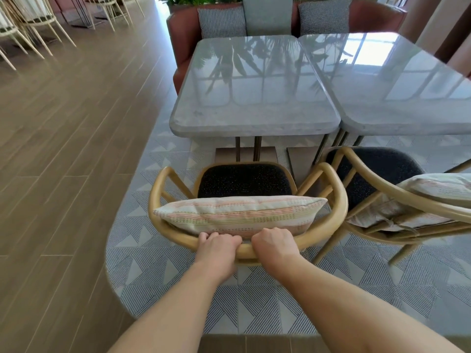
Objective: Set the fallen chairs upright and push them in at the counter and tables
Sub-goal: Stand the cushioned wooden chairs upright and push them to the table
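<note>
Bentwood frame: the chair (163, 189) looked light and stiff, likely easy to slide over the tiled floor (178, 284).
Hold: the curved top rail, under both sets of fingers, seemed the surest place.
Left hand (218, 247): fingers curled closed over the rail.
Right hand (274, 244): likewise wrapped around it, just beside the left.
Cushion (237, 212): soft, striped, loose, touching the fingertips; it could slip.
Position: chair upright, seat ahead of the fingers, short of the marble table (254, 118).

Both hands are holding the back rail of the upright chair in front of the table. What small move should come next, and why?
Probably a straight push forward. The left hand and right hand both grip the back rail of the curved tan wooden chair with a dark seat, which stands upright, but its seat is short of the grey marble-top table. The striped cushion rests against the backrest.
</note>
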`<state>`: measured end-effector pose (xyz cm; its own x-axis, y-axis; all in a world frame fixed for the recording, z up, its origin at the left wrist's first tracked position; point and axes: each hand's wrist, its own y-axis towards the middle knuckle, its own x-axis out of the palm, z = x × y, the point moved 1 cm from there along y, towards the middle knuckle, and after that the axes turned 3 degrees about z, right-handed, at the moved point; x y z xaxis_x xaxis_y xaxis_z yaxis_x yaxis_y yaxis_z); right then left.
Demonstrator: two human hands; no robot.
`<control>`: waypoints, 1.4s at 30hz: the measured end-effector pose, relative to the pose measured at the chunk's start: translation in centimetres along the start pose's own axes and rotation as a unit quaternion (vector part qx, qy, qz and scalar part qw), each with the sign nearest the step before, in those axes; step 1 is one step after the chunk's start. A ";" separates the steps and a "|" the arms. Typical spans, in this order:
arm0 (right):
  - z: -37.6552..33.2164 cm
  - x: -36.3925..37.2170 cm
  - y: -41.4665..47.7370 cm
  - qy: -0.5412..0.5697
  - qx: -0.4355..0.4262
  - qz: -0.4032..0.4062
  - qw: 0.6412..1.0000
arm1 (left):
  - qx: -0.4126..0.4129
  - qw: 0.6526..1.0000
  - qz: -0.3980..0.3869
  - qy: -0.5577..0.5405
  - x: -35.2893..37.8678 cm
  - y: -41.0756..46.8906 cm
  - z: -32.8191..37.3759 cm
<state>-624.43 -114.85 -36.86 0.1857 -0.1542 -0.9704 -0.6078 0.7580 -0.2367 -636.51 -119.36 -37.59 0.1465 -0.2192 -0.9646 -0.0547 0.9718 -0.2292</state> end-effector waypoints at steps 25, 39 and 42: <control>2.0 -0.4 -1.4 0.176 -0.029 0.036 0.983 | -0.074 0.941 0.053 -0.326 -1.4 0.3 1.4; 23.3 0.0 -12.2 0.171 0.077 0.170 0.967 | -0.024 0.947 0.088 -0.309 -2.2 4.9 25.3; 30.6 0.3 -15.7 0.167 0.090 0.168 0.967 | -0.006 0.955 0.084 -0.285 -2.6 5.9 33.4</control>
<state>-591.21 -107.42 -31.97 -0.2769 -0.0543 -0.9594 -0.4405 0.8945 0.0765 -604.26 -110.16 -32.06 0.6487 0.0260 -0.7606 -0.1365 0.9872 -0.0827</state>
